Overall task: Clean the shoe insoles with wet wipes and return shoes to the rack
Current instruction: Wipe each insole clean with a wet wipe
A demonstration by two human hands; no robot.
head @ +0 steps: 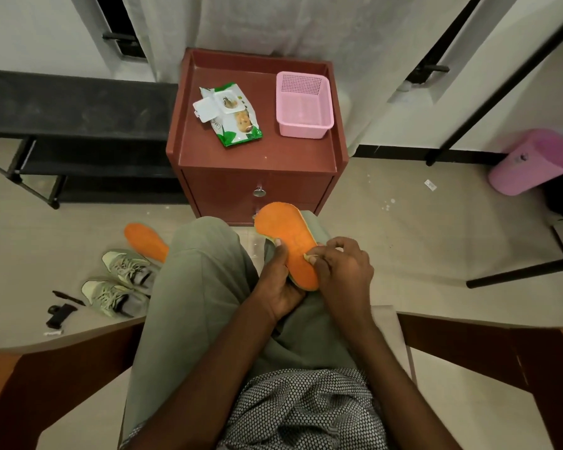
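Seated shot looking down at the lap: both forearms reach forward and meet over the right thigh, with an orange insole held there, toe end pointing away toward the cabinet. The left hand cups the heel end from below, palm up, thumb lying along the insole's left edge, so it's curled around it rather than spread. The right hand comes in from the right side with fingers bunched and pressed onto the insole's right edge; there's a tiny pale bit under the fingertips that could be a wipe, but it's too small to tell. A second insole lies on the floor just left of the left knee, partly hidden by it, right beside two pale green shoes sitting side by side. The cabinet top serves as the worktop, with a wipes pack lying there, flap open, and a pink basket next to it on the right. A black rack stands left of the cabinet against the wall.
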